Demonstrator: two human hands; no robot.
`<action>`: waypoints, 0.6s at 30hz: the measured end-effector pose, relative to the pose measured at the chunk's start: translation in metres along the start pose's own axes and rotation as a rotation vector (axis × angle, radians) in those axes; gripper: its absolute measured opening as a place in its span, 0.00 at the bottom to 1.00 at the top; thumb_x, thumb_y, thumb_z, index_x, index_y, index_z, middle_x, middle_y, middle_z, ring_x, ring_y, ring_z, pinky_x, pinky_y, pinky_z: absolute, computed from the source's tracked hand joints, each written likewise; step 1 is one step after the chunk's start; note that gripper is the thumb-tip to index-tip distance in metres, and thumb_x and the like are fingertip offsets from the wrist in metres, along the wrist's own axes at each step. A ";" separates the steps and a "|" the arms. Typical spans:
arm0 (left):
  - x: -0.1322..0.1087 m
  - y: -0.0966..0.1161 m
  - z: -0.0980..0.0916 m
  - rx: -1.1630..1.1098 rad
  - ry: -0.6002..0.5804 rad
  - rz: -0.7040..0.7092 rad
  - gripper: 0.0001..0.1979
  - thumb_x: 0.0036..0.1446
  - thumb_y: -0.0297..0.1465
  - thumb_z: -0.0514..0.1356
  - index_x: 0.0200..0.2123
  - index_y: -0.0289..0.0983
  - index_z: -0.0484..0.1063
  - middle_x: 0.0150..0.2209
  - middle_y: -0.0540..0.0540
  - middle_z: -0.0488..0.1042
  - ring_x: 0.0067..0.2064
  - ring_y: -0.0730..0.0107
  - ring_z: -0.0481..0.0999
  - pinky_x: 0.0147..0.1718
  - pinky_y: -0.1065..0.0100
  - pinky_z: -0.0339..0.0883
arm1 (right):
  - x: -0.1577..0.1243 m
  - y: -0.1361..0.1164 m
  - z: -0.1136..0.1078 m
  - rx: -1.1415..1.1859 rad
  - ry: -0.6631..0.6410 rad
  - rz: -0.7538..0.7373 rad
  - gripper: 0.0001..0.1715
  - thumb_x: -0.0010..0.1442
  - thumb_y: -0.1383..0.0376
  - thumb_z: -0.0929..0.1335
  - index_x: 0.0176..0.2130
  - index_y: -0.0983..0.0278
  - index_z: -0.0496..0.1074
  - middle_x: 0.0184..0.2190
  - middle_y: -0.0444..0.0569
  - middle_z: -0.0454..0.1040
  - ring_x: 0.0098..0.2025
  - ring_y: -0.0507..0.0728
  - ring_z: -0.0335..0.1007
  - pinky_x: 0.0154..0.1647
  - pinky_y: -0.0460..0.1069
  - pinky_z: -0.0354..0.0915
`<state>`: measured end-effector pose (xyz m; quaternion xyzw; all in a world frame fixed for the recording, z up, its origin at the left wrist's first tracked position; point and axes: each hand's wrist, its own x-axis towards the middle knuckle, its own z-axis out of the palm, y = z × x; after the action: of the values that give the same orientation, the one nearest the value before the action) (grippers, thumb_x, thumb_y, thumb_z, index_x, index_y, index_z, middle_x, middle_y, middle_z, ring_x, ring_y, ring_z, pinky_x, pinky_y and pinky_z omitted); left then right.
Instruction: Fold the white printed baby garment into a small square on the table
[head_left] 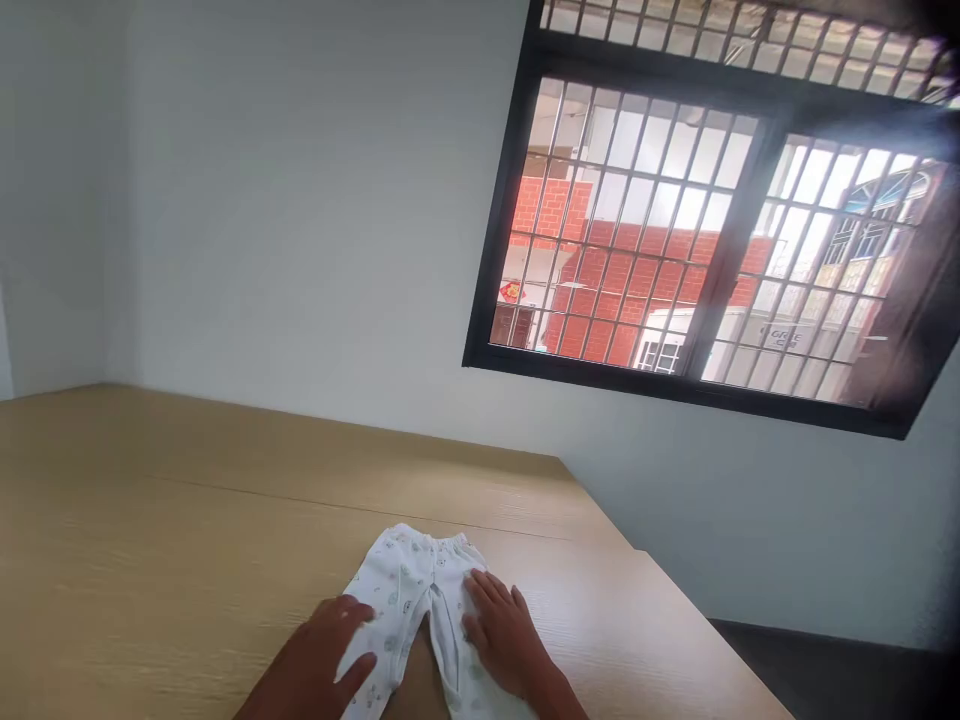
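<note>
A pair of small white baby pants (420, 590) with a faint pale print lies flat on a light wooden table (225, 510), waistband pointing away from me. The lower legs run out of view at the bottom edge. My left hand (322, 650) rests palm down on the left leg, fingers spread. My right hand (502, 635) lies flat on the right leg near the crotch, its fingers also apart. Neither hand grips the cloth.
The table runs far to the left and ends at a wall behind and an edge on the right, with a dark floor (825, 670) beyond it. A seam crosses the tabletop. A black-framed barred window (630, 230) is set in the white wall.
</note>
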<state>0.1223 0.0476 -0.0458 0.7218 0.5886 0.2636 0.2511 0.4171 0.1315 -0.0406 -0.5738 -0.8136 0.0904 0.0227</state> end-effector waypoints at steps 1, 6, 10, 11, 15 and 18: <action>0.000 -0.013 0.005 0.047 0.006 -0.056 0.30 0.57 0.47 0.52 0.59 0.37 0.65 0.61 0.41 0.61 0.63 0.50 0.56 0.62 0.51 0.51 | 0.002 0.002 0.000 -0.007 -0.014 0.050 0.31 0.69 0.57 0.55 0.68 0.60 0.54 0.69 0.43 0.45 0.70 0.58 0.38 0.68 0.64 0.39; 0.005 -0.040 0.010 -0.145 0.065 -0.112 0.31 0.56 0.46 0.52 0.59 0.35 0.63 0.55 0.38 0.65 0.59 0.50 0.60 0.59 0.52 0.54 | 0.009 0.010 0.002 -0.051 0.001 0.124 0.33 0.70 0.55 0.52 0.69 0.61 0.53 0.69 0.42 0.43 0.71 0.56 0.36 0.68 0.65 0.38; 0.008 -0.022 0.005 -0.565 -0.108 -0.008 0.28 0.58 0.44 0.57 0.59 0.38 0.61 0.39 0.45 0.67 0.43 0.58 0.68 0.45 0.62 0.63 | 0.007 0.014 0.006 -0.031 0.023 0.106 0.32 0.70 0.55 0.53 0.68 0.62 0.54 0.69 0.43 0.45 0.70 0.56 0.37 0.68 0.64 0.38; 0.008 -0.016 0.004 -0.582 -0.134 0.008 0.28 0.58 0.43 0.59 0.58 0.38 0.61 0.37 0.47 0.66 0.40 0.60 0.67 0.42 0.64 0.63 | 0.006 0.015 0.007 -0.026 0.031 0.104 0.32 0.70 0.56 0.53 0.68 0.62 0.54 0.68 0.43 0.46 0.70 0.56 0.38 0.68 0.64 0.38; -0.005 0.004 0.005 -0.436 -0.186 0.009 0.26 0.56 0.37 0.60 0.58 0.40 0.63 0.35 0.49 0.62 0.37 0.61 0.63 0.39 0.64 0.59 | 0.004 0.020 0.010 -0.005 0.075 0.081 0.30 0.69 0.57 0.56 0.66 0.62 0.57 0.68 0.45 0.49 0.70 0.57 0.41 0.68 0.65 0.39; -0.020 0.020 0.002 -0.300 -0.269 -0.007 0.21 0.55 0.33 0.58 0.53 0.42 0.70 0.40 0.47 0.65 0.40 0.59 0.64 0.41 0.63 0.58 | 0.004 0.022 0.011 0.027 0.095 0.058 0.29 0.68 0.58 0.57 0.65 0.63 0.59 0.67 0.49 0.51 0.69 0.59 0.42 0.67 0.67 0.40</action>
<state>0.1348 0.0245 -0.0360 0.7029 0.5066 0.2484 0.4331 0.4348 0.1415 -0.0551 -0.6006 -0.7933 0.0747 0.0662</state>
